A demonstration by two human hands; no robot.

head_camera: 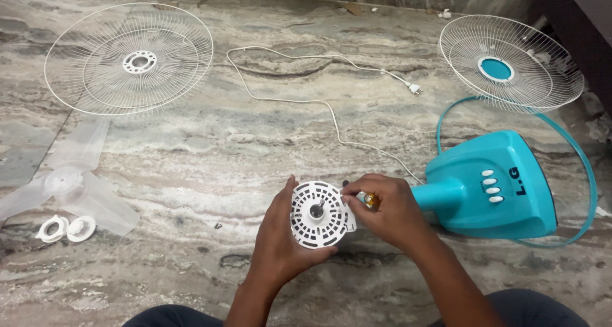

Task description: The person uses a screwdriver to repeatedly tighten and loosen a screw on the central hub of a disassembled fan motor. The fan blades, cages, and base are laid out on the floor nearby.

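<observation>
Right, floor: grey-veined marble floor (268, 142), fan parts spread out, person seated.
Motor cover: round white vented motor housing (320, 214), centre frame, held just above the floor, shaft hub facing up.
L hand: left hand (280, 238) cups the housing's lower-left rim, fingers curled shut round the edge.
R hand: right hand (389, 212) at the housing's right rim, fingers pinched on a small orange-handled tool (371, 201), prob. a screwdriver; tip hidden.
Handling: looks light, stiff plastic w/ thin vent ribs, so likely brittle; best held by the solid outer rim, not the ribs.
Base: teal fan base (491, 187) w/ white buttons, just right of the hands.
Others: rear grille (129, 59) far left, front grille (510, 62) far right, clear blade (67, 183) left, white power cord (319, 101) between.
</observation>
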